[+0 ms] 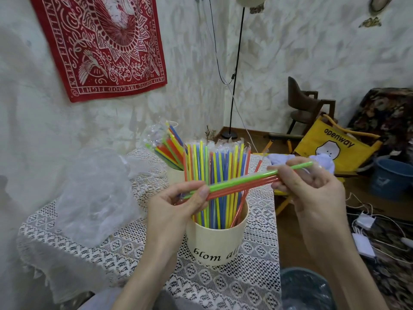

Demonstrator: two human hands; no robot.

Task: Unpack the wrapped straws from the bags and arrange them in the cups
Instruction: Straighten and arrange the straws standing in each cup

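A cream cup [215,242] printed with dark lettering stands on the lace-covered table [257,287], packed with several upright wrapped straws [214,166] in yellow, blue, green and orange. Behind it a second cup [175,175] holds a leaning bunch of straws [167,144]. In front of the near cup's straws I hold a green and an orange wrapped straw [243,183] almost level. My left hand [178,206] pinches their left end. My right hand [312,186] pinches them near the right end.
A crumpled clear plastic bag [93,193] lies on the table's left side. To the right, off the table, are a yellow tote bag [339,148], a blue bucket [390,177], chargers and cables [366,233] on the floor, and a bin [306,289] at the bottom.
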